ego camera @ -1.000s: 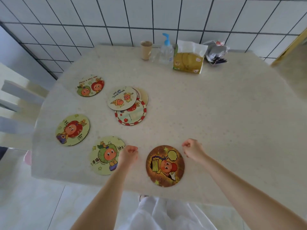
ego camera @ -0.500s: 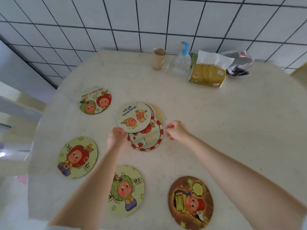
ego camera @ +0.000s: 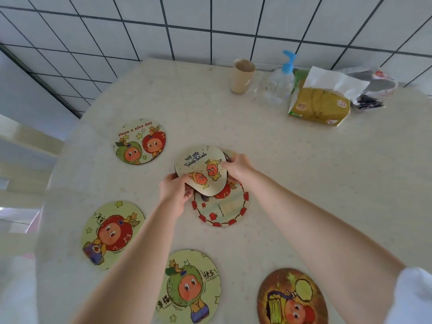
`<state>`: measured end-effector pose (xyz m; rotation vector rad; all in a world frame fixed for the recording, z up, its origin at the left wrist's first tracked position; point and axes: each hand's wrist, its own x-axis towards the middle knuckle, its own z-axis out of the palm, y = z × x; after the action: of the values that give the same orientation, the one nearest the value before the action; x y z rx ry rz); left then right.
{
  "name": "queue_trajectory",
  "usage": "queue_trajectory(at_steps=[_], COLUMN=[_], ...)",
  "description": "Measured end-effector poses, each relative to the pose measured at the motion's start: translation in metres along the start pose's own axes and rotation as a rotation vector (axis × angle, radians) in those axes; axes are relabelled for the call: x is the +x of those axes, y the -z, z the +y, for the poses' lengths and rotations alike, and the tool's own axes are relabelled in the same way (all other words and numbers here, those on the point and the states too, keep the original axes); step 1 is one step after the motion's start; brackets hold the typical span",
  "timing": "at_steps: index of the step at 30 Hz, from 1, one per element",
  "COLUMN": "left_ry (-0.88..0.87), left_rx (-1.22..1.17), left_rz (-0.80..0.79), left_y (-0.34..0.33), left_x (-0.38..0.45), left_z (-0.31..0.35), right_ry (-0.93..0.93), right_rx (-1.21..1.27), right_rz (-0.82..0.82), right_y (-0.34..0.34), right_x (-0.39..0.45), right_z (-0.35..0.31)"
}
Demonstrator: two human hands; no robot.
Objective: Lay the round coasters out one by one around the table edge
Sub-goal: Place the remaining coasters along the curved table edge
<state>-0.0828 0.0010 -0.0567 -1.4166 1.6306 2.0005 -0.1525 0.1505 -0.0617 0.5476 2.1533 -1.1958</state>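
Observation:
A cream coaster with two orange faces (ego camera: 198, 167) tops a small pile at the table's middle and is tilted up. My left hand (ego camera: 174, 191) grips its near-left edge and my right hand (ego camera: 237, 168) grips its right edge. Under it lies a coaster with a red-block border (ego camera: 224, 211), with another coaster edge behind. Several coasters lie singly along the left and near edges: a "Have a nice day" one (ego camera: 140, 141), a red-apple one (ego camera: 113, 233), a green-apple one (ego camera: 189, 287) and a brown one (ego camera: 292, 298).
Against the tiled wall stand a beige cup (ego camera: 242, 76), a clear pump bottle (ego camera: 280, 83), a yellow tissue pack (ego camera: 320, 101) and a crumpled bag (ego camera: 376, 87). The cream table (ego camera: 327, 183) has bare surface at the right. A chair (ego camera: 23, 141) stands at the left.
Both hands moved from the brown coaster at the near edge up to the middle pile and took hold of its top coaster, lifting it. The camera leaned forward.

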Motion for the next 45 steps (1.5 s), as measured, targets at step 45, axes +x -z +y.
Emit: queue_trajectory(at_steps=[45], left_ry=[-0.048], left_rx=[0.131], left_rz=[-0.078], left_y=[-0.113], left_x=[-0.193], left_z=[-0.206], right_ry=[0.014], right_rx=[0.305], right_rz=[0.088], right_y=[0.180], right_x=[-0.144], right_z=[0.234])
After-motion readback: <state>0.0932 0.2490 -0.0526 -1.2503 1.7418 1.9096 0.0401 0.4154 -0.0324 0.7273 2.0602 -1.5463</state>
